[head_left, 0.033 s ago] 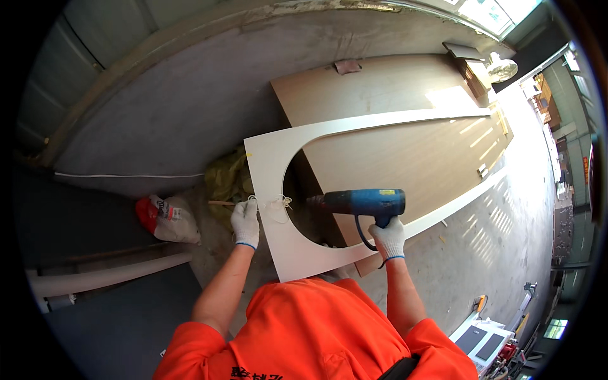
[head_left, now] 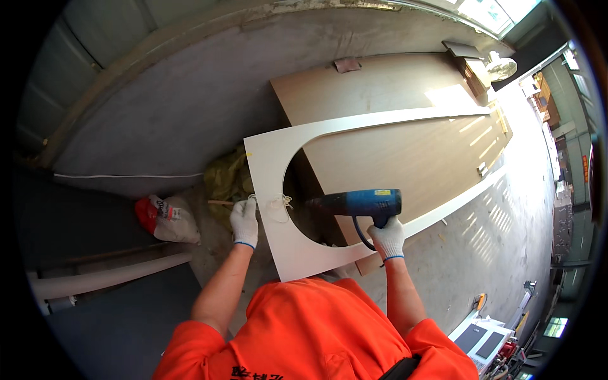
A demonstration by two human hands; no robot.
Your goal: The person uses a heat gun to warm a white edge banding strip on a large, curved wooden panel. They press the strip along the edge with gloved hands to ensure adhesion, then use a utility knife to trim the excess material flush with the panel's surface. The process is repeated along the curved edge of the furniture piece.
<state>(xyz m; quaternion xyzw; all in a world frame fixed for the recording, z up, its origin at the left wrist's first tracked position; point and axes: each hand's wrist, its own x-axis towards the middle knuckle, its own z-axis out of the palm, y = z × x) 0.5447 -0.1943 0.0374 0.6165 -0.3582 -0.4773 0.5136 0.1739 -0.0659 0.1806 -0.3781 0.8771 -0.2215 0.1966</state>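
Note:
A large white panel with a big rounded cutout lies across in front of me. My right hand, in a white knit glove, is wrapped round the handle of a blue heat gun. Its dark nozzle points left, toward the cutout's curved inner edge. At the panel's left outer edge, my gloved left hand has its fingers closed; a thin pale loop shows by the fingertips, but what they grip is unclear. Thin cream curls of strip lie on the panel's rim between the hands.
A wide brown board lies beneath and beyond the panel. Left of me are a red-and-white sack and a yellowish plastic bag. A fan stands at the far right. A grey wall runs along the far side.
The heat gun and my right hand have shifted very slightly left. My left hand and the panel look almost unmoved.

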